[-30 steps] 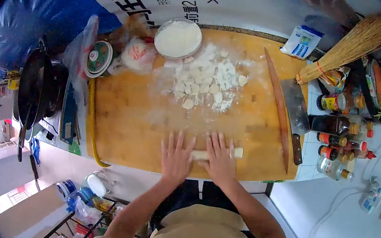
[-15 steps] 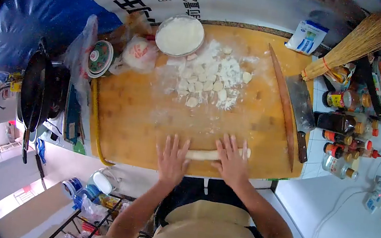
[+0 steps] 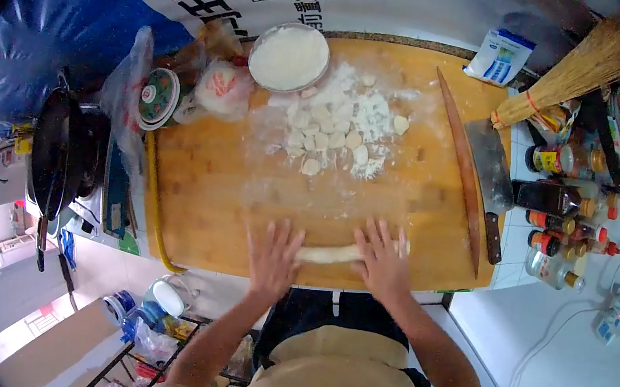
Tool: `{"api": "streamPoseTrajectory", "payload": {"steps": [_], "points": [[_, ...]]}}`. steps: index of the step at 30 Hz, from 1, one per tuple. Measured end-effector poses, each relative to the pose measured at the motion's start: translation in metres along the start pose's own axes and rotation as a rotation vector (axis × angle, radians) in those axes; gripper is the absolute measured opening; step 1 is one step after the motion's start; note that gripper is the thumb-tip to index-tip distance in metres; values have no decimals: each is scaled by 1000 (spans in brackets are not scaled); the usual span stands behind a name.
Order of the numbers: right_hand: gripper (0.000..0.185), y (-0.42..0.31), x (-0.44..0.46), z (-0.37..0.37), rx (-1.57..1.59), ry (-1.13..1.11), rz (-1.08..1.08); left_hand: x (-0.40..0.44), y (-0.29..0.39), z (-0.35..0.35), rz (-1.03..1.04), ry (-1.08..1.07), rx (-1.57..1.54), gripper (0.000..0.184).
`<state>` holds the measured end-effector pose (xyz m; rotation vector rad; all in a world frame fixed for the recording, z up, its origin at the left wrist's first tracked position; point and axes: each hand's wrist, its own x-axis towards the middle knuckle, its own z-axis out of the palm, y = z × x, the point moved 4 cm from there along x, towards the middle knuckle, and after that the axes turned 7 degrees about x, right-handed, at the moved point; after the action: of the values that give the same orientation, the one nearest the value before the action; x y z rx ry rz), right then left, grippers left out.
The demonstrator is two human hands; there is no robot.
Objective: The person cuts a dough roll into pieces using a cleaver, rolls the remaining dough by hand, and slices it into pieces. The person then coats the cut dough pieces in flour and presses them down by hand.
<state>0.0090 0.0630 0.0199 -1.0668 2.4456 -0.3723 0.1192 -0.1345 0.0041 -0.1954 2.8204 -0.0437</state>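
Dough roll is on the board, near edge, a bit right of centre. Looks long, slim, off-white, roughly even in thickness along the visible stretch; fine surface detail too small to read. Lies nearly parallel to the near edge, slightly skewed: right end sits farther from that edge than left. Left hand is palm down at the roll's left end, fingers extended and a little spread, not gripping; blurred, covers that end, so can't tell where the dough stops. Right hand is also palm down, fingers straight and slightly apart, laid across the right part, no grasp; a short pale tip shows past its outer side. Middle stretch is bare between the hands. Farther in, toward the far edge: small cut dough pieces, pale, roundish, bunched in loose flour. Bowl with white powder at the far edge, left of centre. Rolling pin, tapered, reddish brown, runs along the right edge; cleaver just beside it, handle toward the near right corner.
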Motion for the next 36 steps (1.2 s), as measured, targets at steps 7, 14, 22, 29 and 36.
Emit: {"api": "streamPoseTrajectory", "payload": {"steps": [7,14,22,29,36], "points": [[65,12,59,-21,30,313,217,62,-26,-27,-389,244,-344,66],[65,3,132,-51,134,596,105,132,5,-70,-236,263,-27,64],[74,-38,37,7,127,72,-73,31,56,-7,-8,146,-149,69],[74,-9,63,-9,61,291,136,67,38,-37,-151,98,-130,59],[74,-1,6,6,-37,52,149,16,36,-15,-43,116,-52,56]]}}
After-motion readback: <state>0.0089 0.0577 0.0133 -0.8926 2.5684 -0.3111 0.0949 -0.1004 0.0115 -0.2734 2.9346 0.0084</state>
